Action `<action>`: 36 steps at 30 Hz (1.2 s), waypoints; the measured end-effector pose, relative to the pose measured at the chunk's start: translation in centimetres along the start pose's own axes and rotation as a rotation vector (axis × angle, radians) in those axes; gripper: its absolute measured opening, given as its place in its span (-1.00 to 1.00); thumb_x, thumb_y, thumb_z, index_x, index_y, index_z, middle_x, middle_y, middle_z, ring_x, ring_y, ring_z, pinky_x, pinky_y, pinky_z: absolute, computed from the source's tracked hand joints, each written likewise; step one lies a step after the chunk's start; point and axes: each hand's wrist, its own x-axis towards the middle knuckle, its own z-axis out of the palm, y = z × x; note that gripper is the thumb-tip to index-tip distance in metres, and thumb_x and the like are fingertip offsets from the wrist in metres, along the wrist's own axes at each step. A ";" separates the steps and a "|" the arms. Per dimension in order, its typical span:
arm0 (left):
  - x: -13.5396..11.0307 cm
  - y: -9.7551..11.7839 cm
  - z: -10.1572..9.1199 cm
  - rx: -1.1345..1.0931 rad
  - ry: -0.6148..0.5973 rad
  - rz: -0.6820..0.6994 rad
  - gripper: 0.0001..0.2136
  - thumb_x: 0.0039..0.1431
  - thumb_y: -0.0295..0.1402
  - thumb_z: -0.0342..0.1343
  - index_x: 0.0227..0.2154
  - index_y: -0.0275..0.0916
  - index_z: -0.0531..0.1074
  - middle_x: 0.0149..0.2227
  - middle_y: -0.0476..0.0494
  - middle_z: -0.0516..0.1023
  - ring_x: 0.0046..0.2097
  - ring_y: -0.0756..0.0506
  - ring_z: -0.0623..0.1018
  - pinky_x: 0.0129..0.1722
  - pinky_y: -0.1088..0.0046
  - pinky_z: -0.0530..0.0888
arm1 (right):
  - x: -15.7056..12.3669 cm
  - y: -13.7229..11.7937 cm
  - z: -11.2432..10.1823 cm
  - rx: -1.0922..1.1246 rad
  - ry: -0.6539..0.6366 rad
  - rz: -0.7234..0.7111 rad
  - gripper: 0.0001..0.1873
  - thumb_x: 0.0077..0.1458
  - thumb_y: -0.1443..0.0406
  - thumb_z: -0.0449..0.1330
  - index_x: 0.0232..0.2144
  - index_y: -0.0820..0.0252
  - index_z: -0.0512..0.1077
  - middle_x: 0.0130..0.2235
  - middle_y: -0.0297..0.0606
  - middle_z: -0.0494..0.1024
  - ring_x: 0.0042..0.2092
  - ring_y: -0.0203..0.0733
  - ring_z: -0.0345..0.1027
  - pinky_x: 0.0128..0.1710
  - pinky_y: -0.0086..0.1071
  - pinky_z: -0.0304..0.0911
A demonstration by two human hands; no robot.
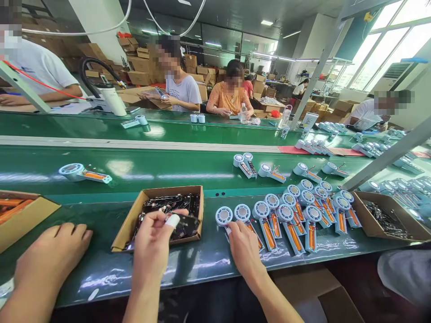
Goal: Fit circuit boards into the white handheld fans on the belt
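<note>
The green table spans the frame. Left of centre stands a cardboard box of dark circuit boards. The left hand is over its front edge, thumb and fingers drawn together beside the boards; whether it pinches one cannot be told. Right of centre, the right hand bends its fingers over the leftmost blue fan unit, whose round head shows just beyond the fingertips; its grip is hidden.
</note>
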 end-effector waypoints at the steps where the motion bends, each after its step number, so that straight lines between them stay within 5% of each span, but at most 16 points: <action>1: -1.1 -0.2 0.3 -0.038 -0.033 -0.033 -0.76 0.09 -0.15 0.17 -0.35 -0.10 0.23 -0.40 -0.04 0.64 -0.23 -0.15 0.64 -0.19 0.33 0.54 | 0.0 0.0 0.0 0.010 0.006 -0.022 -0.80 0.22 0.49 0.08 -0.24 0.13 0.42 -0.32 -0.24 0.54 -0.34 -0.12 0.49 -0.41 -0.39 0.22; 5: -5.4 -2.0 2.0 -0.072 -0.188 -0.145 -0.71 0.13 -0.09 0.17 -0.22 -0.16 0.34 -0.40 -0.05 0.61 -0.35 -0.11 0.62 -0.25 0.34 0.55 | -0.9 0.1 -0.3 0.082 0.063 -0.086 -0.78 0.27 0.48 0.01 -0.19 0.15 0.41 -0.30 -0.21 0.55 -0.32 -0.14 0.49 -0.37 -0.39 0.26; 9: -8.1 -4.2 3.6 -0.041 -0.280 -0.283 -0.52 0.09 0.04 0.14 -0.06 -0.20 0.35 -0.43 -0.02 0.57 -0.56 -0.04 0.47 -0.54 0.42 0.44 | -2.4 0.5 -0.9 0.158 0.073 -0.217 -0.75 0.29 0.50 -0.03 -0.16 0.17 0.39 -0.17 -0.13 0.61 -0.23 -0.14 0.54 -0.26 -0.37 0.36; 15: -8.0 -4.9 3.2 0.063 -0.330 -0.328 -0.49 -0.01 0.15 0.16 -0.25 -0.24 0.49 -0.58 0.02 0.46 -0.51 -0.08 0.45 -0.47 0.41 0.43 | -2.2 1.1 -1.3 0.236 -0.014 -0.491 -0.71 0.35 0.45 -0.05 -0.01 0.15 0.37 0.02 -0.10 0.60 -0.05 -0.17 0.55 -0.09 -0.36 0.41; 19: -7.7 -5.2 2.1 0.073 -0.371 -0.345 -0.40 0.00 0.20 0.13 -0.14 -0.23 0.55 -0.57 0.02 0.48 -0.53 -0.07 0.44 -0.48 0.41 0.44 | -0.9 0.8 -1.1 0.264 -0.125 -0.555 -0.80 0.33 0.43 0.02 -0.17 0.12 0.42 -0.25 -0.26 0.64 -0.26 -0.22 0.53 -0.27 -0.43 0.36; 22: -8.2 -5.4 1.9 0.008 -0.315 -0.423 -0.39 -0.03 0.20 0.16 -0.10 -0.21 0.53 -0.53 0.03 0.46 -0.55 -0.04 0.41 -0.57 0.46 0.40 | -0.5 0.2 -1.0 0.233 -0.132 -0.490 -0.88 0.29 0.41 0.13 -0.21 0.13 0.44 -0.30 -0.28 0.60 -0.29 -0.19 0.48 -0.27 -0.41 0.34; 25: -8.8 -5.4 2.0 -0.057 -0.236 -0.531 -0.49 -0.09 0.11 0.24 -0.21 -0.20 0.51 -0.47 0.00 0.47 -0.44 -0.06 0.49 -0.49 0.47 0.47 | -0.6 -0.1 -1.3 0.292 -0.173 -0.387 -0.74 0.23 0.49 0.13 -0.10 0.12 0.46 -0.18 -0.24 0.61 -0.17 -0.16 0.46 -0.17 -0.38 0.37; 28: -9.1 -5.2 2.2 -0.084 -0.281 -0.589 -0.62 -0.07 0.00 0.24 -0.32 -0.20 0.48 -0.49 0.04 0.43 -0.49 -0.01 0.43 -0.54 0.53 0.39 | -0.8 -0.1 -1.4 0.403 -0.227 -0.351 -0.62 0.20 0.54 0.08 -0.04 0.11 0.48 -0.13 -0.23 0.60 -0.12 -0.15 0.43 -0.09 -0.35 0.38; 36: -8.6 -5.3 2.9 -0.051 -0.348 -0.509 -0.60 -0.02 0.02 0.23 -0.30 -0.24 0.55 -0.66 0.13 0.27 -0.59 0.00 0.32 -0.61 0.54 0.26 | -1.1 0.1 -0.7 0.488 -0.213 -0.209 -0.63 0.20 0.53 0.06 -0.03 0.13 0.45 -0.20 -0.25 0.62 -0.16 -0.13 0.44 -0.07 -0.29 0.38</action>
